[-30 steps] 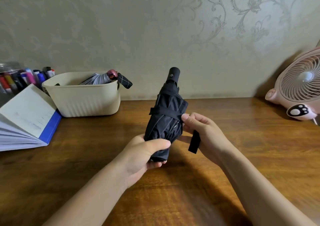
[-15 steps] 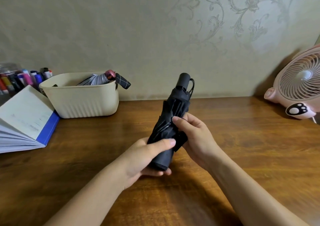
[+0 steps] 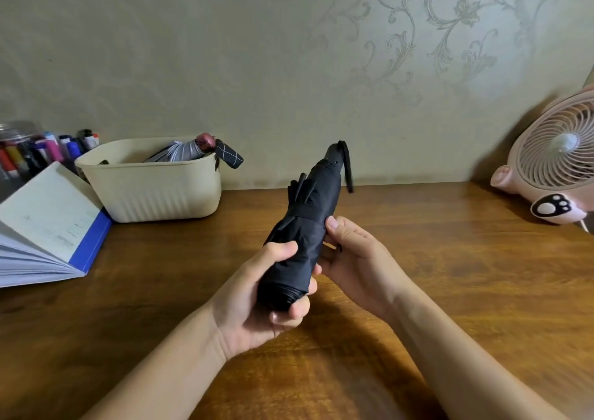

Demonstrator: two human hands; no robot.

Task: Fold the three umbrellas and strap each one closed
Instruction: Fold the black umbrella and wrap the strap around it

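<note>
Gripping the near end of the folded black umbrella [image 3: 308,223] in the left hand [image 3: 254,307], fingers curled round the bunched cloth. Pinching its side at mid-length with the right hand [image 3: 356,262], thumb pressed to the fabric. Held tilted above the wooden table [image 3: 450,259], handle end pointing up and away, wrist loop dangling. Further back at left: an open book [image 3: 48,220], then a cream basket [image 3: 160,194] holding a grey umbrella [image 3: 180,154] and a checked umbrella [image 3: 229,157], with markers [image 3: 48,149] behind. Far right, a pink fan [image 3: 559,156].
</note>
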